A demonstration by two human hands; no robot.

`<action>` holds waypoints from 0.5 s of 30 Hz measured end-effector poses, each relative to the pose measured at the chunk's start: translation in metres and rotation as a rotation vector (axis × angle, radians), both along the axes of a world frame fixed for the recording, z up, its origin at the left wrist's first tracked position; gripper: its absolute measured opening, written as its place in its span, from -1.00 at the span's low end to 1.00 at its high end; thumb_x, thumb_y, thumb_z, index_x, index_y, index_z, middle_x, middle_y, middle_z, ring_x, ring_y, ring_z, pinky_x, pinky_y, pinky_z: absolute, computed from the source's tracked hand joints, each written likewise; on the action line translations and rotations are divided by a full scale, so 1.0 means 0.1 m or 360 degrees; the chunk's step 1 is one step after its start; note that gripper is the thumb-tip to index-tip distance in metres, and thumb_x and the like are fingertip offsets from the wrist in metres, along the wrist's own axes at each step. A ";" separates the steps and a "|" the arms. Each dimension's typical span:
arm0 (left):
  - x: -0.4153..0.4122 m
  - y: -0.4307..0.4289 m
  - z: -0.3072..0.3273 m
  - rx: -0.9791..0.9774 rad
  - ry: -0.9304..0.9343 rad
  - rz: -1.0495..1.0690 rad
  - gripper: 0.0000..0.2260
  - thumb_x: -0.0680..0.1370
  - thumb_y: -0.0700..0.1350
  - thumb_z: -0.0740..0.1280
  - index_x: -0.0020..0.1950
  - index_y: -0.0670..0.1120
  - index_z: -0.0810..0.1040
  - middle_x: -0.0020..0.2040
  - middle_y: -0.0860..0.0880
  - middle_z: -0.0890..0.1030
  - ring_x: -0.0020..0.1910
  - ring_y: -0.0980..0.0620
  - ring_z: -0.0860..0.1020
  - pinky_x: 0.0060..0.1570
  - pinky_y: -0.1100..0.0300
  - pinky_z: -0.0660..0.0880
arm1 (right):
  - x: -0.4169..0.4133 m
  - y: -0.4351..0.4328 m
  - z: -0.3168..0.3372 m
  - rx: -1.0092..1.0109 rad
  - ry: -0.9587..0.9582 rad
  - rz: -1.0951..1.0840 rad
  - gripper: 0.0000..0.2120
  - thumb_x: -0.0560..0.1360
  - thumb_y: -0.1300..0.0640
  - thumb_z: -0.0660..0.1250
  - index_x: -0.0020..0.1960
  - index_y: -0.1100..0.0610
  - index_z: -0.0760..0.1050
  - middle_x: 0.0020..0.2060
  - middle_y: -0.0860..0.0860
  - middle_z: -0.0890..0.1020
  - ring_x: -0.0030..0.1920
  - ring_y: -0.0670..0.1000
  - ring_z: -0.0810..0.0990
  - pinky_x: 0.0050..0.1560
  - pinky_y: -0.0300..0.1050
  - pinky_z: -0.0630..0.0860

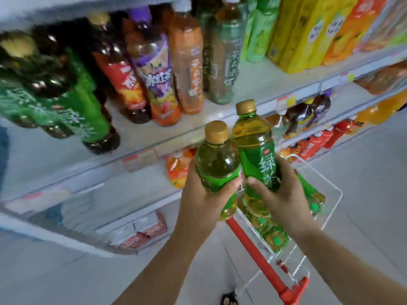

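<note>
My left hand (202, 194) grips a green-tea bottle (217, 159) with a gold cap and green label. Beside it, touching, my right hand (284, 194) grips a second bottle of the same green tea (256, 148), held a little higher. Both bottles stand nearly upright in front of the shelf, above a white wire shopping cart (330, 188). Several more green-tea bottles (273, 234) lie in the cart under my hands.
A white shelf (253, 86) carries tall drink bottles: green (72, 106), red (125, 84), purple (154, 69), orange (187, 62), plus yellow packs (308, 34). Lower shelves hold more drinks. The cart's red handle (259, 258) runs toward me. Grey tiled floor lies on the right.
</note>
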State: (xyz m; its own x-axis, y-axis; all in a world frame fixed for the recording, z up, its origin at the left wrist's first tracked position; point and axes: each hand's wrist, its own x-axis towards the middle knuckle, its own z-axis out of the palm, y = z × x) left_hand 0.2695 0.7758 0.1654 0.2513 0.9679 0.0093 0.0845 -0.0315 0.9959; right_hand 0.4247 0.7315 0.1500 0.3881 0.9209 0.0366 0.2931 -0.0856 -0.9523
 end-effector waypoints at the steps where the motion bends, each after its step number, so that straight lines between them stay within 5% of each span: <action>1: -0.15 -0.03 0.09 0.0025 0.0005 0.0033 -0.42 0.32 -0.05 0.52 0.29 -0.02 0.41 0.09 0.11 0.62 0.09 0.14 0.59 0.10 0.21 0.50 | -0.15 0.02 0.10 0.0049 0.0047 0.0049 -0.39 0.31 -0.13 0.49 0.26 -0.01 0.34 0.09 -0.07 0.59 0.08 -0.17 0.58 0.07 -0.21 0.51; 5: -0.91 -0.19 0.55 0.0178 0.0052 0.0285 -0.45 0.33 -0.20 0.55 0.18 0.12 0.38 -0.01 0.36 0.57 -0.02 0.41 0.52 -0.06 0.52 0.41 | -0.89 0.07 0.51 0.0323 0.0210 0.0222 -0.50 0.33 0.14 0.51 0.15 -0.03 0.34 0.02 0.00 0.57 0.00 -0.15 0.59 0.02 -0.23 0.53; 7: -1.28 -0.23 0.73 0.0274 0.0075 0.0445 -0.44 0.34 -0.25 0.52 0.18 0.14 0.34 0.00 0.31 0.56 -0.03 0.45 0.50 -0.12 0.60 0.36 | -1.25 0.12 0.66 0.0409 0.0304 0.0331 -0.48 0.29 0.16 0.47 0.17 0.05 0.32 0.03 0.05 0.57 -0.01 -0.10 0.61 -0.02 -0.20 0.54; 11: -1.88 -0.17 0.90 0.0472 0.0149 0.0686 -0.40 0.35 -0.18 0.54 0.18 0.24 0.30 0.21 -0.04 0.47 0.12 0.19 0.49 0.06 0.43 0.40 | -1.86 0.28 0.82 0.0539 0.0191 0.0534 -0.43 0.31 0.20 0.49 0.21 0.05 0.30 0.11 0.07 0.56 0.11 -0.01 0.57 0.10 -0.14 0.49; 15: -2.29 0.03 0.91 0.0542 0.0160 0.0854 -0.36 0.37 -0.29 0.50 0.14 0.31 0.29 0.15 0.17 0.43 0.12 0.31 0.44 0.10 0.45 0.35 | -2.34 0.51 0.89 0.0610 0.0021 0.0649 -0.41 0.35 0.28 0.49 0.21 -0.07 0.27 0.11 -0.16 0.50 0.14 -0.25 0.50 0.10 -0.37 0.43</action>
State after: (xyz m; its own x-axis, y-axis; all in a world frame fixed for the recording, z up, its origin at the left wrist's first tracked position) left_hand 0.0404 0.7790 0.2563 -0.2511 0.9063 0.3401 0.2690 -0.2722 0.9239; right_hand 0.1907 0.7825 0.2387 0.0058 0.9184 0.3956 0.2177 0.3850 -0.8969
